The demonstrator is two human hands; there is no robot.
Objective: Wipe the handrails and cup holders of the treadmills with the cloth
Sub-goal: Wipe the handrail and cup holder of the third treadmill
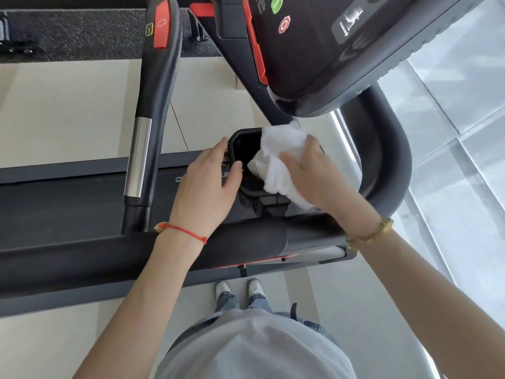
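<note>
A black cup holder (240, 143) sits below the treadmill console, at the centre of the head view. My left hand (207, 184) rests on its left rim, thumb hooked over the edge and fingers fairly straight. My right hand (311, 173) grips a bunched white cloth (278, 157) and pushes it into the right side of the holder. A black padded handrail (246, 247) runs across under both wrists. Another handrail (153, 110) with a chrome section stands to the left.
The console (314, 45) with red and green buttons overhangs the holder from above. A curved black rail (393, 160) wraps round on the right. The treadmill belt (68, 203) lies to the left. My shoes (240, 289) stand on the pale floor below.
</note>
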